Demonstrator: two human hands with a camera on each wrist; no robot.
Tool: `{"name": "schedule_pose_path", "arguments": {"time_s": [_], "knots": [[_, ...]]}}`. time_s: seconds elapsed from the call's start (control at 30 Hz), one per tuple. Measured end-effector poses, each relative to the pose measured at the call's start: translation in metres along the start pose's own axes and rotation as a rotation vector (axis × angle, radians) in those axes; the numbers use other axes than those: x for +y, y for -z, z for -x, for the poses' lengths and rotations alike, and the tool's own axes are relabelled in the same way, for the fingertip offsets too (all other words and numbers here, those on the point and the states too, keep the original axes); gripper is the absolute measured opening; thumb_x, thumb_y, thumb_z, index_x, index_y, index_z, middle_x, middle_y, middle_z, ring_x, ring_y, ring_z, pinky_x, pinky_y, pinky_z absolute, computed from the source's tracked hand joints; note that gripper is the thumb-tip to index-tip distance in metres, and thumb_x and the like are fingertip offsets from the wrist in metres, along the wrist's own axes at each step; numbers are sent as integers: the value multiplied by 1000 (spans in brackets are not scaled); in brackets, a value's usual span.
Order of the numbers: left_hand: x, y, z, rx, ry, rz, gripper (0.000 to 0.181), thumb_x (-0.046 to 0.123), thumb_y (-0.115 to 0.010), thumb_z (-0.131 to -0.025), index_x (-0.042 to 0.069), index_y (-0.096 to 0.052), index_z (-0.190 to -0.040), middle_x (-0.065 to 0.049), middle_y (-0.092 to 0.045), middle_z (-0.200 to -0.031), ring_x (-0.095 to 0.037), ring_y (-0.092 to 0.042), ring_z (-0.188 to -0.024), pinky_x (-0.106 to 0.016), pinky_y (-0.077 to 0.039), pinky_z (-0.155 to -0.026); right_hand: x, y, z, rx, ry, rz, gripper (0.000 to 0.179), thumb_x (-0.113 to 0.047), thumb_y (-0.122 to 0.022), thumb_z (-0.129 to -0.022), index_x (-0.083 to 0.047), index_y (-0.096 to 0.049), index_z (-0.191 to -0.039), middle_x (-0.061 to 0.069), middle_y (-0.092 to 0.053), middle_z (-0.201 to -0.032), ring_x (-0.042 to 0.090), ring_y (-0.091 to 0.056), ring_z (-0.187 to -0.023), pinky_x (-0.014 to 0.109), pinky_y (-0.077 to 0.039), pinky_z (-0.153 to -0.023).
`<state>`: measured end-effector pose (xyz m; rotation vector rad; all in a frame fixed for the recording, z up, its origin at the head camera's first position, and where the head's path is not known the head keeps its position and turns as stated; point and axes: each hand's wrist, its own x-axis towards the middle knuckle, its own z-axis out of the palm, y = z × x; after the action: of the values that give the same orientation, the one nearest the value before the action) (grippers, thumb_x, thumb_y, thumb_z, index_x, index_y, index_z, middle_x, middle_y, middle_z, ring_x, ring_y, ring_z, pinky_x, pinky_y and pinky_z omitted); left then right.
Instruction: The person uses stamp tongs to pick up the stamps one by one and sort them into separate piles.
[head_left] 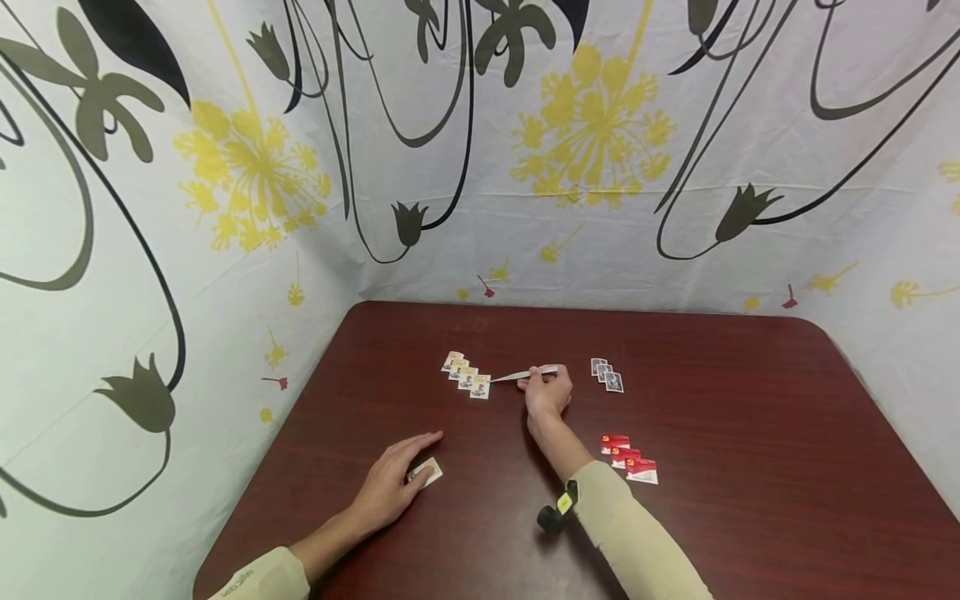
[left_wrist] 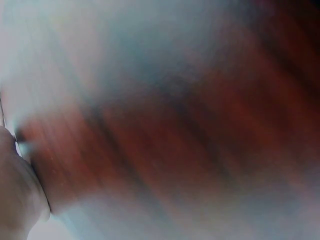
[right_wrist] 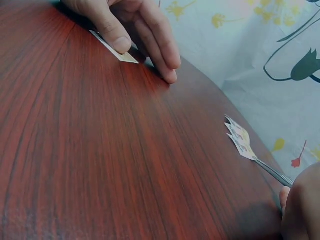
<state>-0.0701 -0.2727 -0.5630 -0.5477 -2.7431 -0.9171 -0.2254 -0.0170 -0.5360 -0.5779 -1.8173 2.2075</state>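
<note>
In the head view my right hand [head_left: 547,392] pinches a pair of metal tweezers [head_left: 517,376] between thumb and fingers. Their tips point left and meet the lowest stamp [head_left: 480,387] of an overlapping, slanting row of pale stamps [head_left: 453,360]. The right wrist view has the tweezers [right_wrist: 272,172] reaching to the edge of that row [right_wrist: 241,136]. Nearer the front, my left hand [head_left: 392,482] rests on the table with its fingers extended. Its thumb lies on another pale stamp [right_wrist: 129,58]. Only blurred skin [left_wrist: 20,195] shows in the left wrist view.
Dark grey stamps [head_left: 605,372] overlap in a slanting row right of my right hand. Below them lie 3 red-and-white stamps [head_left: 628,457], close to my right forearm. A patterned cloth [head_left: 465,167] hangs behind the brown table [head_left: 712,400].
</note>
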Motion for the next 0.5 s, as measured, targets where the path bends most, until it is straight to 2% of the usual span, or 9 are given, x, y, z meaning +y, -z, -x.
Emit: {"name": "schedule_pose_path", "arguments": {"time_s": [0.3,0.5], "knots": [[0,0,0,19,-31,3,54,15,-76,-100,15,-60,-152,-4,-62,-150,-28,-56,-139,-56,-46,-111,-3,0,4,-1,-5,63,9,1,-67,-102,-2,-59,-100,22,-75,-93,19,-77,-62,32,-64,-70],[-1,0,0,21,-39,-7,54,15,-76,-100,15,-60,-152,-3,-62,-150,-26,-57,-139,-55,-47,-111,-3,0,7,1,23,73,8,-1,-67,-102,0,-59,-103,26,-74,-99,26,-79,-70,37,-64,-73]]}}
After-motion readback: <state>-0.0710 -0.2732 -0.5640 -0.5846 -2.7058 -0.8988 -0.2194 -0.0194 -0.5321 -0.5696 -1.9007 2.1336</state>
